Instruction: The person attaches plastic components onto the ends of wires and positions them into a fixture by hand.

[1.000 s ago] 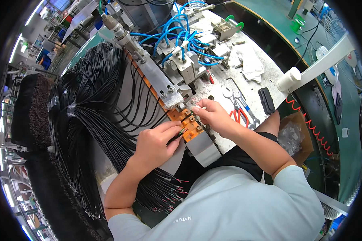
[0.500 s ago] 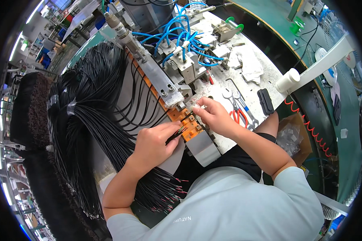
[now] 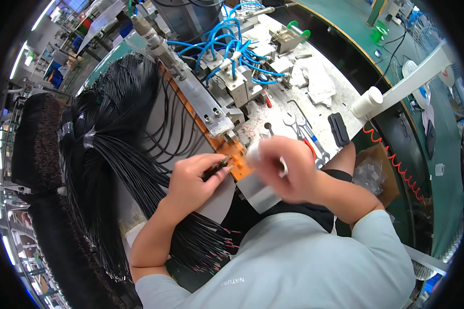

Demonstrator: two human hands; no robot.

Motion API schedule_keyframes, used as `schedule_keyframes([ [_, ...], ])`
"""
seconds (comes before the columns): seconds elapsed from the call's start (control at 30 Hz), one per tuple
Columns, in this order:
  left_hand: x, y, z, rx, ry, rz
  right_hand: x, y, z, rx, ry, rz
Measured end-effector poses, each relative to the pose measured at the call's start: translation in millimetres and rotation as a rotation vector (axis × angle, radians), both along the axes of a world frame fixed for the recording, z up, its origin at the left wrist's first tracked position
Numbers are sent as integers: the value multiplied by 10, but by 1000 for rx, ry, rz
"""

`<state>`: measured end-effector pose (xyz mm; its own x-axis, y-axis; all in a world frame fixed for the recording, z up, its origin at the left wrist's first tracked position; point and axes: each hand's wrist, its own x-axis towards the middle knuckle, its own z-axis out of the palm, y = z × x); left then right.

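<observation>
My left hand (image 3: pixel 193 177) is closed around the end of a black cable (image 3: pixel 211 172), with fingers and thumb pinched near its tip, at the left edge of an orange fixture block (image 3: pixel 234 154). Motion smears my right hand (image 3: pixel 290 167), which hangs over the right side of the fixture and a grey metal plate (image 3: pixel 260 193). Something white shows at its fingertips; whether it holds anything cannot be made out. Beside my left forearm lies a thick bundle of black cables (image 3: pixel 129 159), with stripped coloured ends near my lap.
Beyond the fixture stands a metal press arm (image 3: pixel 203 105) with blue air hoses (image 3: pixel 224 41). Wrenches (image 3: pixel 307 129), a black case (image 3: pixel 338 130) and crumpled white cloth (image 3: pixel 317 85) lie on the white table. A white post (image 3: pixel 368 102) rises at the right, above a cardboard box (image 3: pixel 381 175).
My right hand has swung toward my body and slightly right, now blurred. My left hand has shifted a little left, keeping its grip. Several cables strung to the fixture have moved.
</observation>
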<state>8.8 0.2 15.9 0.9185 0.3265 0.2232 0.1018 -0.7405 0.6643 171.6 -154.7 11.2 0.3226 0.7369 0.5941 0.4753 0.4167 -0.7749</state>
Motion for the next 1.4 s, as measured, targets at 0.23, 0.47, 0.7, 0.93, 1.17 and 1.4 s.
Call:
schedule_keyframes([
  [0.23, -79, 42, -49, -226, 74, 26, -236, -190, 1093, 519, -428, 352],
  [0.47, -25, 36, -81, -364, 56, 31, -154, -210, 1187, 493, -616, 348],
  [0.7, -14, 15, -42, -508, 39, 95, -139, 25, 22, 83, -437, 86],
  [0.93, -23, 4, -37, -381, 100, 87, -222, 78, -437, -184, -105, -171],
  [1.17, -36, 24, -7, -381, 110, 66, -269, 84, -417, -218, -66, -131],
  [1.4, -43, 37, 3, -491, 199, 37, -229, 77, -394, -357, 94, -26],
])
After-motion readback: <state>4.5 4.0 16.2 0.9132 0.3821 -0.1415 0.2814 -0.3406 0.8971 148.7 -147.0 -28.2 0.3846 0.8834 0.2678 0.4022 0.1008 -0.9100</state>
